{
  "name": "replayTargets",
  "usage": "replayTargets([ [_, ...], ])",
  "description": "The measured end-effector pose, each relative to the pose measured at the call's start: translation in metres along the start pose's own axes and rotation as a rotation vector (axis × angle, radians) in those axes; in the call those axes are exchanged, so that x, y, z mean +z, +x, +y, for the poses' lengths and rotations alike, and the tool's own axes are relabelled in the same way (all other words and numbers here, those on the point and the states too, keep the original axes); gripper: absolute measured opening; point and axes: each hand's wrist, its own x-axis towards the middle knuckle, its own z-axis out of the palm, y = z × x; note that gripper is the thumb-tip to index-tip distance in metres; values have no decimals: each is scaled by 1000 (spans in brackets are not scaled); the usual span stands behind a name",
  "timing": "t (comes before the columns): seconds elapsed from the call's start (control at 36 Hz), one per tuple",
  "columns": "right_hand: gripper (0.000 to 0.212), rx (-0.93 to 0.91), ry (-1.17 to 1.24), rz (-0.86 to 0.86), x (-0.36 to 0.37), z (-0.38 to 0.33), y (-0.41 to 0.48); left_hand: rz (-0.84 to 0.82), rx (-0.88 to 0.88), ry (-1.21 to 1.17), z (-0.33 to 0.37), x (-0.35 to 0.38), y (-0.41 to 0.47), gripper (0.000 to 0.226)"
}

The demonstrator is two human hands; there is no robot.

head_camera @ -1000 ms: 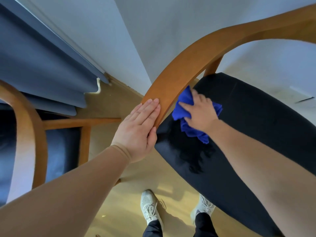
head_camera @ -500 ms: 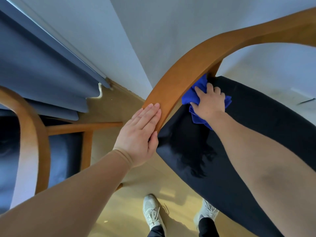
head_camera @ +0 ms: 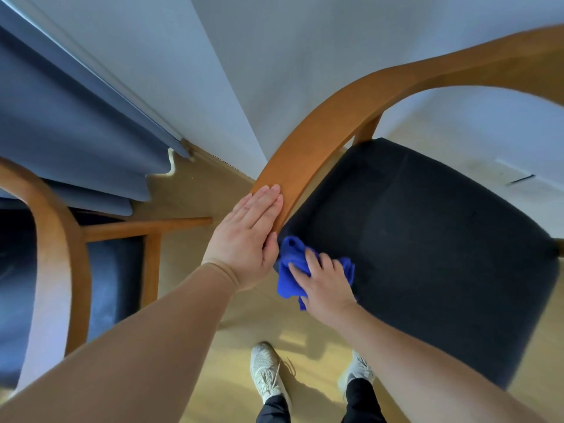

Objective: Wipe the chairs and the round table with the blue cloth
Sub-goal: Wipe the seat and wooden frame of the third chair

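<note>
The left hand (head_camera: 247, 239) lies flat, fingers straight, on the wooden chair rail (head_camera: 320, 141) to steady it, while the right hand (head_camera: 323, 285) bunches the blue cloth (head_camera: 290, 270) in curled fingers, pressing it onto the seat (head_camera: 427, 239) corner under that rail.

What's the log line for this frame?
left hand: flat on chair backrest | right hand: grips blue cloth on seat corner | phase: seat wipe

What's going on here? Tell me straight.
A person stands over a wooden chair, wiping it. The right hand holds the bunched blue cloth against the near corner of the dark seat. The left hand rests flat on the chair's curved wooden rail. A second chair stands to the left by the blue curtain.
</note>
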Motion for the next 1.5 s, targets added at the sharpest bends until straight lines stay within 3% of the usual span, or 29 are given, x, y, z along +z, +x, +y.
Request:
replayTargets([
  [0.19,69,-292,-45,-44,-9,38,2,-6,9,23,1,1,-1,52],
  [0.36,68,-310,-52,-15,-17,67,15,-8,-5,29,1,2,-2,52],
  [0.78,60,250,-31,168,-76,227,89,-1,-22,41,2,5,-2,52],
  [0.94,57,232,-13,251,-68,240,91,6,-35,46,0,6,-2,52],
  [1.0,55,349,7,290,-65,248,89,0,-27,39,0,6,-2,52],
  [1.06,52,578,91,339,-67,255,88,5,-23,36,-1,6,-2,52],
  [1.14,51,794,205,300,-74,258,88,12,-24,18,-2,7,-2,52],
  [1.31,57,636,121,282,-62,237,65,23,-21,1,-2,6,-1,52],
  [1.5,61,560,122,234,-31,160,16,4,-22,19,-2,4,-1,51],
])
